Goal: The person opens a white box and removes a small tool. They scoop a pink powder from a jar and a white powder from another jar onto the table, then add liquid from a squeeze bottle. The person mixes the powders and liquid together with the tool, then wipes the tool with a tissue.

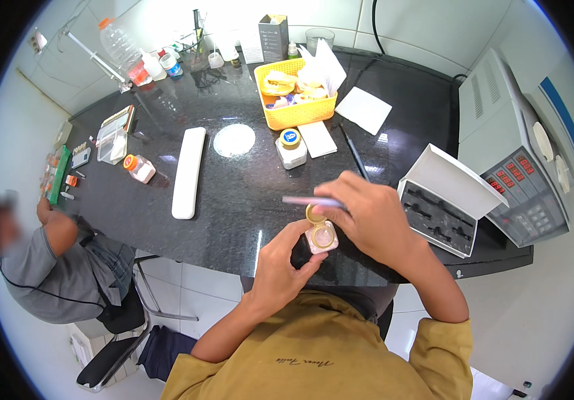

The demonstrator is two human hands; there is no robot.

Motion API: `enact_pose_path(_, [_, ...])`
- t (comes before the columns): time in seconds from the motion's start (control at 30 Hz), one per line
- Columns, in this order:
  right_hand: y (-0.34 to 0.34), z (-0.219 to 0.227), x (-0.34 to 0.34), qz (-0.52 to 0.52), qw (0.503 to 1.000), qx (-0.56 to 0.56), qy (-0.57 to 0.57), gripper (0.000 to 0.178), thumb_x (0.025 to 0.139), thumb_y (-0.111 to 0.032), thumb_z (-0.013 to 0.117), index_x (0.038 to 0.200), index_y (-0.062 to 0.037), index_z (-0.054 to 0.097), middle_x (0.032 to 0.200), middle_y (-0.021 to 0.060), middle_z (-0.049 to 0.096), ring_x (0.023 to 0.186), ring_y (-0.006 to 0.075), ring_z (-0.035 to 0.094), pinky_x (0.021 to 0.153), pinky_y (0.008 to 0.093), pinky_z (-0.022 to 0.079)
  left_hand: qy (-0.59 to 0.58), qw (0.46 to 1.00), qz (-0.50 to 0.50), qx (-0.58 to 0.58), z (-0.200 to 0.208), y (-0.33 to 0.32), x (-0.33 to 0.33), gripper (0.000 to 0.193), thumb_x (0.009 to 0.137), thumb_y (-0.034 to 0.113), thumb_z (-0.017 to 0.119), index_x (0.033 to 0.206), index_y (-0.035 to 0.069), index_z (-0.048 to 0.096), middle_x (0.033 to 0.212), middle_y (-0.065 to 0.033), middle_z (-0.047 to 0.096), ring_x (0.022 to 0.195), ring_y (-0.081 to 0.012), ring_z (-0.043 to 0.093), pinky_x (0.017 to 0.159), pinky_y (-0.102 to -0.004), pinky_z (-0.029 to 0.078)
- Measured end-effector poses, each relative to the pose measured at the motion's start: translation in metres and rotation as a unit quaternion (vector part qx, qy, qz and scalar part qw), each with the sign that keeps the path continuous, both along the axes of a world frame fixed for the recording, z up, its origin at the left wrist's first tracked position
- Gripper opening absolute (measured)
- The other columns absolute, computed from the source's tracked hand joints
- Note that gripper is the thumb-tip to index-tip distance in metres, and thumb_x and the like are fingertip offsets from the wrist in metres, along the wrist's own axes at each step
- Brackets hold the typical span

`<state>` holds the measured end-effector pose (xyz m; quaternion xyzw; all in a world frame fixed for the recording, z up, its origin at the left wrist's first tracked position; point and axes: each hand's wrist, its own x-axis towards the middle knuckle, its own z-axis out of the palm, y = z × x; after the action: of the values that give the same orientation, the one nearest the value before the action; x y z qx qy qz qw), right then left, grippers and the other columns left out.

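1. Hands meet over near edge of black worktop (247, 193), just in front of person in mustard-yellow top; forearms come in from lower edge.
2. L hand (286, 257): fingers clamped round a small pinkish square case (322, 237), thumb on its near side; case open, round gold-rimmed inset faces up.
3. Gold round lid (314, 213) stands just behind case, touching it; whether hinged or loose, can't tell.
4. R hand (375, 217): fingers pinched together on a thin pale purple stick (307, 200), held level, pointing to person's left, just above the lid; tip blurred.
5. Right of hands: open white box (448, 200), lid propped up, dark slotted insert inside; past it a grey-white machine (514, 143) w/ red digit display and keypad.
6. Behind hands: white jar w/ blue-yellow cap (292, 148); flat white card beside it; yellow basket (300, 113) w/ mixed small items and tissue; white folded paper (364, 109); black pen (354, 150).
7. Centre-left: long white bar (188, 171) lying on worktop; round white disc (234, 140) near it; small jar w/ orange cap (139, 168) on its side.
8. Far back: bottles and a clear plastic bottle (119, 43) by tiled wall.
9. Left edge: another person (54, 267) seated in grey top, hand near small items at worktop's end; well apart from wearer's hands.
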<state>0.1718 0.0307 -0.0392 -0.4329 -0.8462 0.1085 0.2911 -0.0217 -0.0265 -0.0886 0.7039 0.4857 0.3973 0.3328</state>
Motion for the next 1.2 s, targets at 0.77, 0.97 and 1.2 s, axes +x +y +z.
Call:
enact_pose_path(0.77, [-0.038,0.049,0.020,0.067,0.963,0.085,-0.249,0.010,0.080,-0.013,0.070,0.089,-0.0117,0.067,0.080,0.0004,0.049,0.073,0.0141,0.056,0.059,0.0280,0.048,-0.012,0.991,0.028,0.128,-0.014,-0.005,-0.005,0.075,0.069,-0.003,0.087,0.136,0.001,0.054,0.121,-0.0148,0.072,0.110,-0.0307,0.068,0.094,-0.0396,0.055])
enact_pose_path(0.97, [-0.026,0.035,0.022,0.076,0.984,-0.013,-0.164,0.013,0.083,-0.017,0.080,0.091,-0.0119,0.071,0.083,0.0007,0.062,0.066,0.0182,0.062,0.054,0.0328,0.047,-0.010,0.991,0.024,0.134,-0.017,-0.005,-0.007,0.089,0.070,0.000,0.089,0.146,0.002,0.043,0.124,-0.0132,0.072,0.112,-0.0298,0.068,0.098,-0.0412,0.052])
enact_pose_path(1.2, [-0.026,0.034,0.035,0.049,0.992,-0.089,-0.076,0.013,0.084,-0.018,0.081,0.091,-0.0115,0.072,0.083,0.0004,0.063,0.068,0.0196,0.066,0.055,0.0331,0.049,-0.021,0.993,0.020,0.118,-0.018,-0.005,-0.008,0.088,0.071,-0.001,0.088,0.146,0.002,0.043,0.126,-0.0133,0.072,0.115,-0.0299,0.068,0.101,-0.0410,0.051])
